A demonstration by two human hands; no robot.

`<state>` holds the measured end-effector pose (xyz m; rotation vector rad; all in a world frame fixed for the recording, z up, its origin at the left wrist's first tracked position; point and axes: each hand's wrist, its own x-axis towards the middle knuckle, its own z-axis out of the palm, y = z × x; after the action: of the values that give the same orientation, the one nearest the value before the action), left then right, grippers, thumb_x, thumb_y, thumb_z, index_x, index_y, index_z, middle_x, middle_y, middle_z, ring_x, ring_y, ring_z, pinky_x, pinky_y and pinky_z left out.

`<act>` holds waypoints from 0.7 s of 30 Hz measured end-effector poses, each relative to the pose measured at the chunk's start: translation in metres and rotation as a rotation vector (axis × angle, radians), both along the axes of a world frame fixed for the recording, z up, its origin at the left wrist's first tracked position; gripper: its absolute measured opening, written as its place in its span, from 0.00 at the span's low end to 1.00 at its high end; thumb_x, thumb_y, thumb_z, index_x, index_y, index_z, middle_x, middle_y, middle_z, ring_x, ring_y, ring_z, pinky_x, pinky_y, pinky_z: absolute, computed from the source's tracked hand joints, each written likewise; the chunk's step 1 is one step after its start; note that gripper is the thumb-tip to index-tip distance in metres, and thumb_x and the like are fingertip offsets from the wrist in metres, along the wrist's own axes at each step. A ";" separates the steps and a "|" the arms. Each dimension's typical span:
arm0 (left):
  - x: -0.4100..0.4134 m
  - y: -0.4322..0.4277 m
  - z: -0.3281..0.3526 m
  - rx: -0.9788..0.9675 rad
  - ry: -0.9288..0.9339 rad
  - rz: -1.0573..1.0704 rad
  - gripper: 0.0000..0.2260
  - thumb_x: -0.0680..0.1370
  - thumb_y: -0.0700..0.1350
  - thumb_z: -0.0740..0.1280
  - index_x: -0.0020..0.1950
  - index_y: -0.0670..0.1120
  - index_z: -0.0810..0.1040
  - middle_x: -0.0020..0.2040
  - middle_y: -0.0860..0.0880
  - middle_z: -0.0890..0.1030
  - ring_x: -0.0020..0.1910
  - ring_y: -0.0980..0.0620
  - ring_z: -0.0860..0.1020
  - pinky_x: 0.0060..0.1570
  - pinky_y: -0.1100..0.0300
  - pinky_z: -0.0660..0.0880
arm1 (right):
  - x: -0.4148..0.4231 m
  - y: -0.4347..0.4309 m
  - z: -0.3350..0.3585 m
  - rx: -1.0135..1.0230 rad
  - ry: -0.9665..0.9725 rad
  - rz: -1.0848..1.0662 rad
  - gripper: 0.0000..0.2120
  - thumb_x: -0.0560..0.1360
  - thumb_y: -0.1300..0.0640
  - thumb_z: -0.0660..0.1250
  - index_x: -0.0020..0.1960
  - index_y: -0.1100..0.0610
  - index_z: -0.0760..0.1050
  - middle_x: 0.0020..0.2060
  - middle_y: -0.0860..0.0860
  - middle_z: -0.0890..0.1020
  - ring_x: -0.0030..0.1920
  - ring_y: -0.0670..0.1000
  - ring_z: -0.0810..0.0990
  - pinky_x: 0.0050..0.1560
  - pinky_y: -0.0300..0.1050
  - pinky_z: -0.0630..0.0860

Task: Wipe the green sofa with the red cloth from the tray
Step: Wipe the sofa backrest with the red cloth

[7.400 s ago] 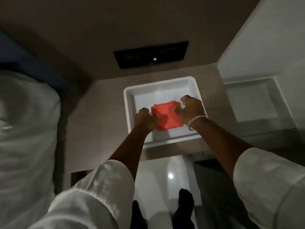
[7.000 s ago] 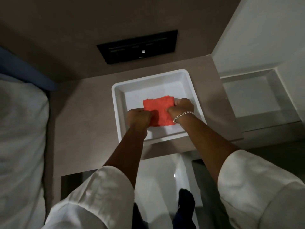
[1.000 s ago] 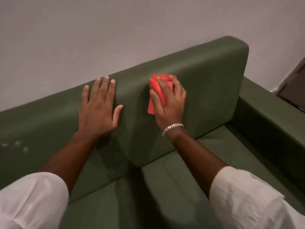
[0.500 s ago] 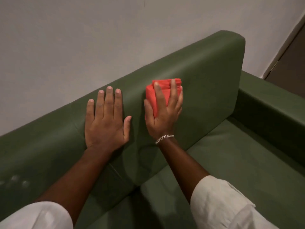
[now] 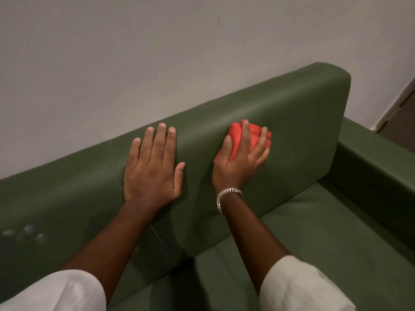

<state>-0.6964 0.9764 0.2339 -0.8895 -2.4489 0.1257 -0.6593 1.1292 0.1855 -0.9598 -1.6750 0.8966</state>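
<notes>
Against the smooth green sofa backrest (image 5: 292, 122), the right hand (image 5: 241, 162) (fingers curled over it) presses the soft, bunched red cloth (image 5: 235, 136), best gripped whole; the left hand (image 5: 152, 169) lies flat, fingers together.

Plain grey-white wall (image 5: 112, 63), dim light, dark doorway edge (image 5: 402, 115) at right

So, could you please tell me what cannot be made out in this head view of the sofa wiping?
- Most of the folded red cloth: the right hand covers it, so its contact face is hidden.
- The green padded sofa: its left end and seat front are cut off by the frame edges.
- Pale specks on the backrest, lower left: too blurred to identify.
- The backrest under the flat left hand: hidden by the palm.
</notes>
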 end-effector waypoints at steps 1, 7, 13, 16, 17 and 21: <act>-0.001 0.000 -0.001 -0.003 0.002 0.002 0.32 0.79 0.56 0.51 0.80 0.42 0.53 0.79 0.40 0.60 0.78 0.40 0.59 0.76 0.43 0.56 | -0.004 0.001 0.006 0.044 -0.043 -0.002 0.22 0.78 0.42 0.59 0.72 0.39 0.66 0.78 0.52 0.60 0.77 0.61 0.57 0.71 0.57 0.61; 0.010 -0.004 0.016 0.019 -0.117 -0.052 0.32 0.79 0.57 0.52 0.79 0.42 0.56 0.79 0.40 0.60 0.79 0.40 0.58 0.77 0.43 0.54 | 0.043 0.004 -0.017 0.202 -0.126 0.261 0.19 0.75 0.55 0.65 0.66 0.48 0.76 0.75 0.57 0.66 0.73 0.66 0.62 0.70 0.62 0.65; 0.021 -0.066 0.051 0.109 -0.214 -0.051 0.31 0.80 0.56 0.51 0.78 0.39 0.59 0.79 0.39 0.61 0.79 0.41 0.56 0.79 0.43 0.48 | 0.052 -0.053 0.030 0.133 0.026 0.385 0.16 0.76 0.57 0.66 0.63 0.52 0.78 0.73 0.57 0.69 0.71 0.63 0.65 0.72 0.55 0.64; 0.023 -0.126 0.062 0.148 -0.217 0.030 0.31 0.80 0.56 0.50 0.78 0.40 0.57 0.79 0.40 0.59 0.80 0.41 0.53 0.79 0.43 0.46 | 0.054 -0.102 0.043 0.081 0.105 0.438 0.17 0.76 0.58 0.66 0.64 0.53 0.78 0.72 0.58 0.69 0.71 0.62 0.66 0.71 0.56 0.65; 0.023 -0.149 0.063 0.160 -0.212 0.053 0.31 0.80 0.56 0.50 0.78 0.40 0.57 0.79 0.40 0.59 0.80 0.41 0.53 0.79 0.43 0.46 | 0.055 -0.121 0.046 0.073 0.115 0.458 0.17 0.76 0.58 0.67 0.64 0.53 0.78 0.72 0.57 0.69 0.71 0.62 0.66 0.71 0.57 0.65; 0.020 -0.247 0.056 0.202 -0.167 0.155 0.30 0.80 0.56 0.51 0.77 0.39 0.60 0.78 0.39 0.61 0.80 0.40 0.55 0.78 0.42 0.48 | 0.059 -0.196 0.044 0.151 0.105 0.581 0.18 0.76 0.56 0.66 0.65 0.51 0.77 0.73 0.57 0.68 0.71 0.61 0.66 0.69 0.61 0.66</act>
<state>-0.6765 0.7298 0.2902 -0.6453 -2.6272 -0.1449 -0.6005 0.9334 0.2294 -0.3111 -1.9312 1.1499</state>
